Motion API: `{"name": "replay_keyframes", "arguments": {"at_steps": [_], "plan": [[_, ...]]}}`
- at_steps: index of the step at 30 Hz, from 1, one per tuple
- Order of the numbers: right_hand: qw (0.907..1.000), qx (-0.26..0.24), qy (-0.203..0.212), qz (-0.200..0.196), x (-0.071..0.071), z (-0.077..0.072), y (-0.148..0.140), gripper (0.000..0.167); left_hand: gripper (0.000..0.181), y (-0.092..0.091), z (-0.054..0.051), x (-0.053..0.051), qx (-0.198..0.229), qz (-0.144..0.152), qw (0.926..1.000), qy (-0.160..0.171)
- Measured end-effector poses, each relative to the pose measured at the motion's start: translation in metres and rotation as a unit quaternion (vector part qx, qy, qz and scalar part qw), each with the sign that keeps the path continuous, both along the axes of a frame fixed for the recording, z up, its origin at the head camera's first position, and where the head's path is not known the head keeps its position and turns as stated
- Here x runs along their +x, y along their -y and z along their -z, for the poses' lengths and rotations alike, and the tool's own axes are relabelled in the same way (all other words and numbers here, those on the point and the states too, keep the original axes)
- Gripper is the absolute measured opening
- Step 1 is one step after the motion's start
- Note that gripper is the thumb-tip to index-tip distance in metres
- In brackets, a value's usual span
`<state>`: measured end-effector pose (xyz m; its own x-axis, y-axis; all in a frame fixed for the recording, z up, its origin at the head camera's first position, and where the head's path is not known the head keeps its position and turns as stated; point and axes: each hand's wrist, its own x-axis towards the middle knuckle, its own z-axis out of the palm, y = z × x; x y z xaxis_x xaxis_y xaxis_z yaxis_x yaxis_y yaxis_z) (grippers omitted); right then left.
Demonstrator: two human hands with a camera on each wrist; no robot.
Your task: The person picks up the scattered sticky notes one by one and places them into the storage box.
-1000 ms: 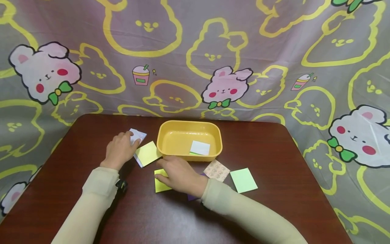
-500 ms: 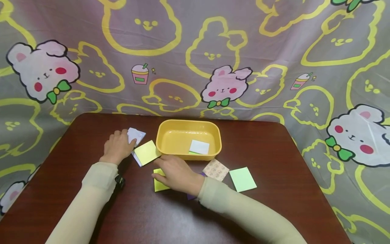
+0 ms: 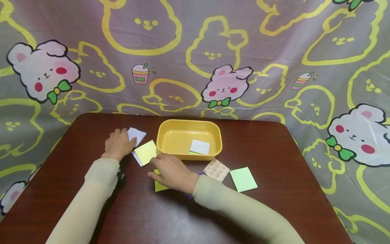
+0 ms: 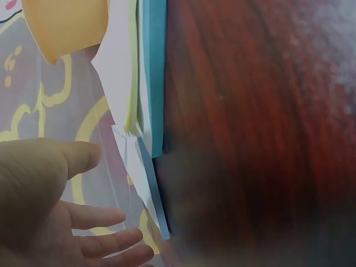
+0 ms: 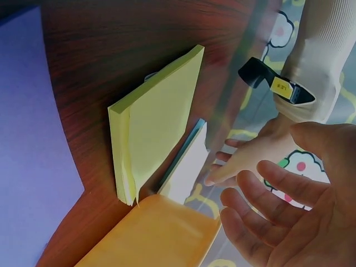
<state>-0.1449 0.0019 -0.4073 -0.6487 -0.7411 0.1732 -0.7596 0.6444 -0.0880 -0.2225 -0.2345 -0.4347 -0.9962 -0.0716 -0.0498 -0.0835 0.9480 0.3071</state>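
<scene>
Checking the head view, I locate the left grip (image 3: 119, 144) at the far left part of the surface (image 3: 259, 145), at the left edge of a white pad (image 3: 137, 135). Left grip status: released. The left wrist view shows its fingers straight and spread, with the thumb tip apart from the nearest paper; whether any fingertip touches the white pad, I cannot tell. I locate the right grip (image 3: 173, 171) over a bright yellow pad (image 3: 160, 185), partly hiding it. Right grip status: released. The right wrist view shows its fingers loosely bent and holding nothing. Between the two grips, a pale yellow pad (image 3: 146, 151) lies on another pad, whose whitish edge shows along the left side; its right corner lies close to the left wall of a yellow bin (image 3: 176, 135). The bin stands upright near the far edge of the surface. Inside it, toward the right, I register a white-topped stack (image 3: 199, 146) with a green edge underneath. A purple pad (image 3: 190, 197) lies mostly hidden below the right wrist. A beige patterned pad (image 3: 216, 170) lies just in front of the bin, and a light green pad (image 3: 243, 179) lies to its right. Behind the surface hangs a curtain (image 3: 189, 34) printed with rabbit figures.
</scene>
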Motion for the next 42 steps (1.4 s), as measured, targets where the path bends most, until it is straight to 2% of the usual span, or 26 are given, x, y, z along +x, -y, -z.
{"name": "replay_keyframes", "arguments": {"at_steps": [5, 14, 22, 31, 42], "plan": [[1.0, 0.0, -0.006, 0.001, -0.001, -0.001, 0.001, 0.028, 0.066, -0.001, 0.001, -0.002, -0.003, -0.003, 1.0, 0.005], [0.9999, 0.006, -0.008, 0.003, -0.001, -0.001, 0.002, 0.027, 0.074, -0.005, 0.005, -0.005, -0.008, -0.01, 0.9997, 0.018], [1.0, 0.008, -0.002, 0.003, -0.001, -0.002, 0.003, 0.027, 0.069, -0.003, 0.009, -0.008, -0.015, -0.004, 0.9996, 0.024], [0.9999, 0.011, -0.012, -0.001, -0.001, -0.001, 0.004, 0.029, 0.069, -0.002, 0.008, -0.012, -0.008, 0.004, 0.9998, 0.018], [0.9999, 0.01, -0.012, 0.0, -0.001, -0.001, 0.004, 0.028, 0.071, 0.002, 0.005, -0.014, 0.022, -0.005, 0.9997, -0.012]]}}
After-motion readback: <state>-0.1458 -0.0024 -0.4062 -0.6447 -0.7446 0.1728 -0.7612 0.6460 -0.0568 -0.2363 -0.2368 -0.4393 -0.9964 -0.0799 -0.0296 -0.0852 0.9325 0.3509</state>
